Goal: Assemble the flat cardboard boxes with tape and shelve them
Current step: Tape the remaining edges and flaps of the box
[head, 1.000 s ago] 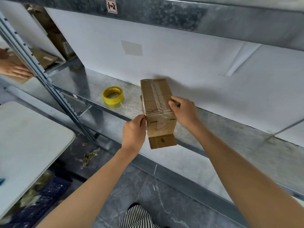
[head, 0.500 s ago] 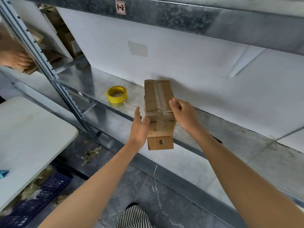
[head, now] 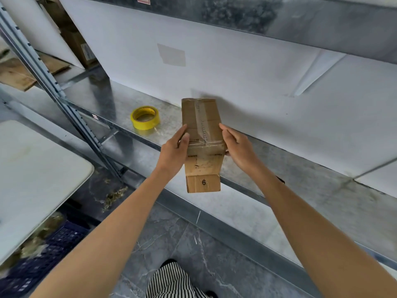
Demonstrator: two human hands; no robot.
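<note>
The box (head: 202, 125) (marked 6) is pressed by the flat left hand (head: 173, 152) and seemingly gripped by the right hand (head: 239, 147).

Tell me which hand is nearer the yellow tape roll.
Left. The left hand touches the box side facing the tape roll; the right hand grips the far side.

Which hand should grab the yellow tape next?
Probably left. The yellow tape lies on the shelf left of the cardboard box, nearest the left hand; the right hand would cross the box.
</note>
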